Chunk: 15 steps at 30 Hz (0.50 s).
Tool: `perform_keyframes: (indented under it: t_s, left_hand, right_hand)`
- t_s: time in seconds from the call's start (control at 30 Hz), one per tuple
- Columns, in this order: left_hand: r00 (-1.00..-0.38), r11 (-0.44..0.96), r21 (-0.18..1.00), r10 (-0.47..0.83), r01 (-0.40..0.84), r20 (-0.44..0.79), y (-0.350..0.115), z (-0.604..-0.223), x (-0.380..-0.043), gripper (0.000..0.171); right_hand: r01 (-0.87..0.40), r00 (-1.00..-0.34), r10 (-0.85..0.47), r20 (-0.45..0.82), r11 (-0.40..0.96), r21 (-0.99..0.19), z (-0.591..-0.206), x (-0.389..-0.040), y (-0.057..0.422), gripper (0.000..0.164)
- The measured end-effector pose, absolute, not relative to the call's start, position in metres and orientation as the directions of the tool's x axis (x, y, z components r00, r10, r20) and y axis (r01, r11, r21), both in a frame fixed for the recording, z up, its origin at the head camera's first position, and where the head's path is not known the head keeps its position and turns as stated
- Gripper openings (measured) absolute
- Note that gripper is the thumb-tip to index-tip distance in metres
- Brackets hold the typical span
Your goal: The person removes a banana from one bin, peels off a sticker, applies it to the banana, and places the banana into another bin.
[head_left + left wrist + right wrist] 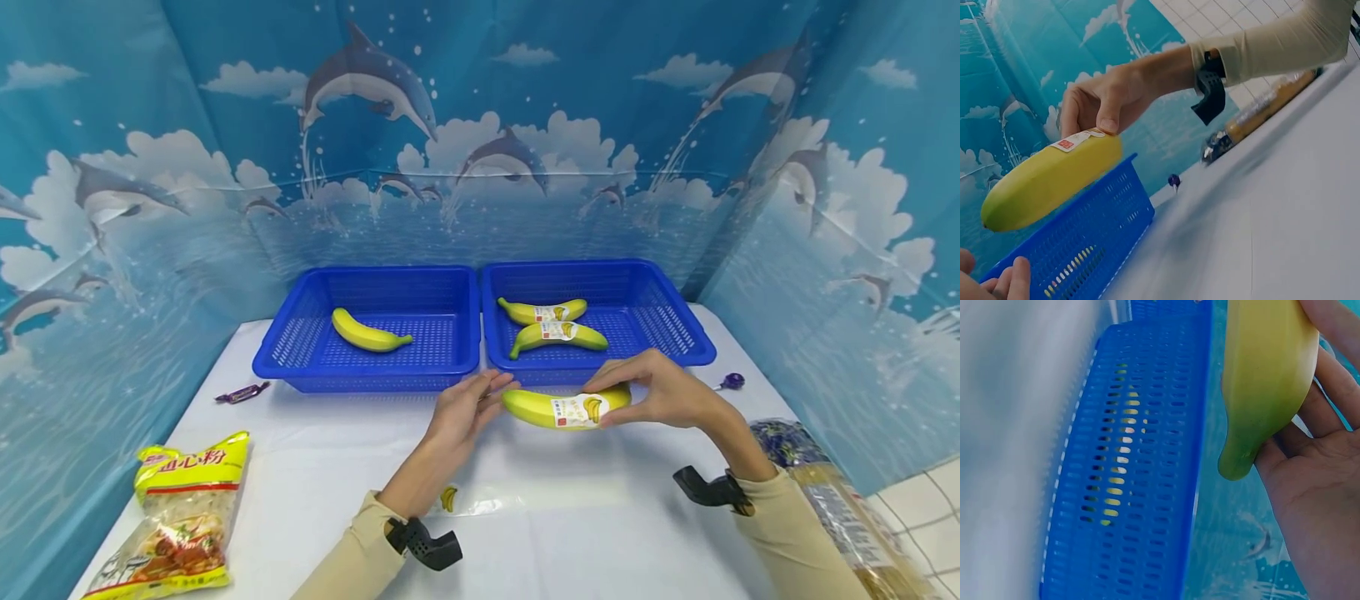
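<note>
My right hand (660, 387) pinches a yellow banana (528, 407) by its right end, thumb on the near side and fingers over the top. A white label with a banana picture (581, 411) wraps the fruit, which hangs over the table just before the right basket. Beside the banana's free left tip is my left hand (461, 417), its fingers extended; the left wrist view has those fingertips apart from the peel. From the right wrist camera, the greenish stem end of the held banana (1272, 394) lies along my right palm.
Two labelled bananas (558, 335) lie in the right blue basket (675, 325); one unlabelled banana (367, 332) lies in the left basket (281, 333). A clear strip (540, 497) is on the white table. Around stand a food packet (187, 517), wrapped candy (242, 393), lollipop (732, 381) and long bag (840, 508).
</note>
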<state>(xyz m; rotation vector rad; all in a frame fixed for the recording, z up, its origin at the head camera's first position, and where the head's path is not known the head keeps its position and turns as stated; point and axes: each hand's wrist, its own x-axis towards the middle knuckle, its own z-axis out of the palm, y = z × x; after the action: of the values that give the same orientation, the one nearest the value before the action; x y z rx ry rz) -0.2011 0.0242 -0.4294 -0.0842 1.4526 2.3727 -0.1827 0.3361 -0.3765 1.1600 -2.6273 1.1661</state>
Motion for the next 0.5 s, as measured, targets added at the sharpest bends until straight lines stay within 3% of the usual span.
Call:
perform_keyframes:
  t_s: [0.17, 0.5]
  left_hand:
    - [-0.942, -0.521, 0.787, 0.229, -0.331, -0.245, 0.028, -0.425, -0.203, 0.044]
    - [-0.946, -0.645, 0.704, 0.098, -0.297, -0.309, 0.043, -0.432, -0.216, 0.034]
  right_hand:
    - [-0.661, -0.712, -0.618, 0.332, 0.431, -0.615, -0.367, -0.183, 0.341, 0.039]
    - [-0.66, -0.724, -0.597, 0.346, 0.453, -0.599, -0.35, -0.196, 0.341, 0.041]
